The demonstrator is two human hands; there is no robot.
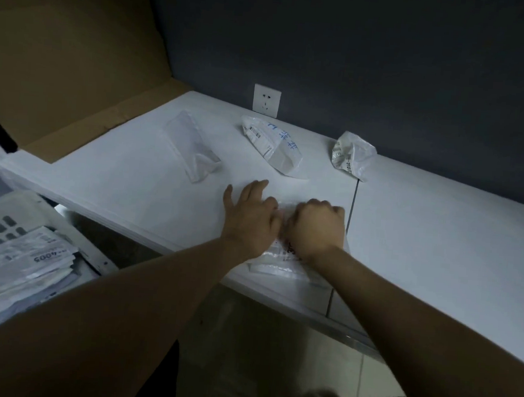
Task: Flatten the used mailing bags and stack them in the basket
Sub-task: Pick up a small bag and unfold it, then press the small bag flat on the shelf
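A white mailing bag [280,264] lies near the front edge of the white table [423,242], mostly hidden under both hands. My left hand [250,216] presses flat on its left part with fingers spread. My right hand [318,227] rests on it with fingers curled into a fist. Three more bags wait farther back: a clear one [193,144], a white one with blue writing [274,144], and a crumpled one [353,155] by the wall. The white basket [93,252] at lower left holds a stack of flattened bags [20,267].
A large brown cardboard sheet [64,67] leans at the left over the table's back corner. A wall socket [266,100] sits on the dark wall behind the bags. A seam [353,202] runs across the table right of my hands.
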